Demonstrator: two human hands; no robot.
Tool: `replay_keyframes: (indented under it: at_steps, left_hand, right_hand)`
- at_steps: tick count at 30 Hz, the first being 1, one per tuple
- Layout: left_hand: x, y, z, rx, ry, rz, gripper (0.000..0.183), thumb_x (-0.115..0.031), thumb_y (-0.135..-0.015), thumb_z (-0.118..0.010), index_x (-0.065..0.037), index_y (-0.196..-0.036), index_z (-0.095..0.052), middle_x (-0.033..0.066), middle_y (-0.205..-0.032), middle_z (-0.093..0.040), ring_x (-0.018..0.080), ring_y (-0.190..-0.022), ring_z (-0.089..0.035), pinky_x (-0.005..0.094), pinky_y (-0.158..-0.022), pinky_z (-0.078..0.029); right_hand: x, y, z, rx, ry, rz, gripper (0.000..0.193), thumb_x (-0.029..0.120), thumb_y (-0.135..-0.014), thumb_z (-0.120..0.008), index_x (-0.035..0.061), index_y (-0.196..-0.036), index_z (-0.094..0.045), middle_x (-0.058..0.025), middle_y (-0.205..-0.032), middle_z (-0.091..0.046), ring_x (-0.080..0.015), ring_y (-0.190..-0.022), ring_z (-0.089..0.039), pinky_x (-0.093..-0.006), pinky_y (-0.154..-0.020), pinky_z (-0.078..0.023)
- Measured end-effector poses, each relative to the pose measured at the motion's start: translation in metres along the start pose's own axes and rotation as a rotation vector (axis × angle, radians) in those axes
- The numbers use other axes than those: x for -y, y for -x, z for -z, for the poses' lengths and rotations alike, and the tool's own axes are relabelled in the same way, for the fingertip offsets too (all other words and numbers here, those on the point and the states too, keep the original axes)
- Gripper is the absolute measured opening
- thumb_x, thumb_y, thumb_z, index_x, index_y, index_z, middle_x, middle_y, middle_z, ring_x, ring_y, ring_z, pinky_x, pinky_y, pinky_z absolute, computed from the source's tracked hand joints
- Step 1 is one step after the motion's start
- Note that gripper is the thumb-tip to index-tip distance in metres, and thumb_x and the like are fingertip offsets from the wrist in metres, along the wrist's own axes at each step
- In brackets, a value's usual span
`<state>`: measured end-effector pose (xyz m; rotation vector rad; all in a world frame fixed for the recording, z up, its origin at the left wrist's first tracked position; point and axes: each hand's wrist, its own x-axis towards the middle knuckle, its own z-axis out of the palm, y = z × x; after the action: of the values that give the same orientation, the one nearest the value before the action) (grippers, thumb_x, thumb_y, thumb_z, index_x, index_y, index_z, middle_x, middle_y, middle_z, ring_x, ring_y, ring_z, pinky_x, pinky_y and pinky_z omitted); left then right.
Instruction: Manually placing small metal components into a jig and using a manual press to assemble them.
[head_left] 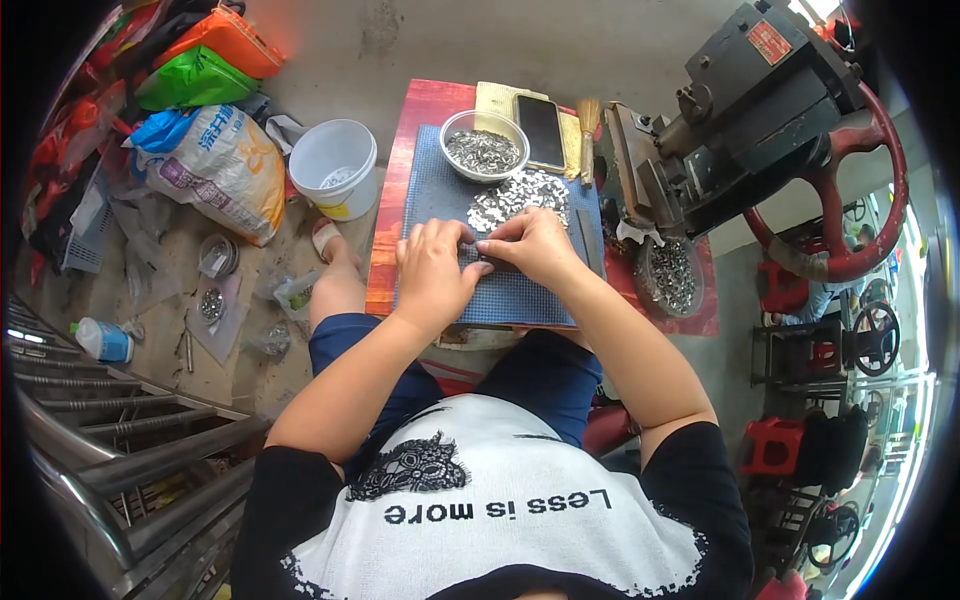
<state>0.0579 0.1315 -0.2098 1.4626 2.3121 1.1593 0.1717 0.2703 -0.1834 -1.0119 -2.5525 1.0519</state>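
Note:
My left hand [432,268] and my right hand [535,245] meet over a blue ribbed mat [425,190], with fingertips close together. Both hands are closed in a pinch; whatever lies between the fingers is too small or hidden to name. Just beyond my right hand, a loose pile of small silvery metal pieces [520,198] spreads on the mat. Behind the pile stands a clear round bowl [485,150] filled with more small metal pieces. A flat dark bar [588,240] lies along the mat's right side.
A dark phone [540,130] and a brush [588,125] lie at the table's far side. To the right stands a heavy machine [740,120] with a red handwheel [870,235], and a container of metal pieces [670,278] beneath. A white bucket [335,165] and full bags [215,165] stand left.

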Motion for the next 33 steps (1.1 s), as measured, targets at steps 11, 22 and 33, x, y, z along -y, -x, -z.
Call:
replay_keyframes:
  at_steps: [11, 22, 33]
  left_hand:
    - [0.003, 0.000, 0.001, 0.015, 0.027, -0.023, 0.024, -0.026, -0.072, -0.084, -0.012, -0.090, -0.076, 0.0045, -0.103, -0.064, 0.0243, -0.107, -0.055, 0.0411, -0.093, -0.036]
    - [0.005, 0.001, -0.001, -0.014, 0.036, -0.054, 0.024, -0.026, -0.073, -0.084, -0.012, -0.091, -0.075, 0.0039, -0.101, -0.065, 0.0240, -0.105, -0.056, 0.0402, -0.093, -0.036]
    - [0.005, 0.002, -0.001, -0.018, 0.035, -0.069, 0.025, -0.026, -0.073, -0.083, -0.012, -0.092, -0.075, 0.0037, -0.101, -0.065, 0.0238, -0.105, -0.056, 0.0401, -0.093, -0.036]
  right_hand:
    - [-0.003, 0.004, 0.015, 0.064, 0.007, -0.015, 0.024, 0.026, -0.075, -0.084, 0.0076, -0.090, -0.080, -0.0125, -0.085, -0.071, -0.0235, -0.081, -0.067, -0.0355, -0.076, -0.053]
    - [-0.012, 0.006, 0.023, 0.166, -0.100, -0.070, 0.023, 0.020, -0.079, -0.083, 0.0009, -0.091, -0.078, -0.0076, -0.080, -0.067, -0.0142, -0.073, -0.063, -0.0289, -0.067, -0.051]
    - [-0.010, 0.007, 0.015, 0.087, 0.060, 0.078, 0.025, 0.028, -0.079, -0.081, 0.0061, -0.091, -0.078, -0.0134, -0.078, -0.067, -0.0229, -0.073, -0.064, -0.0358, -0.069, -0.052]
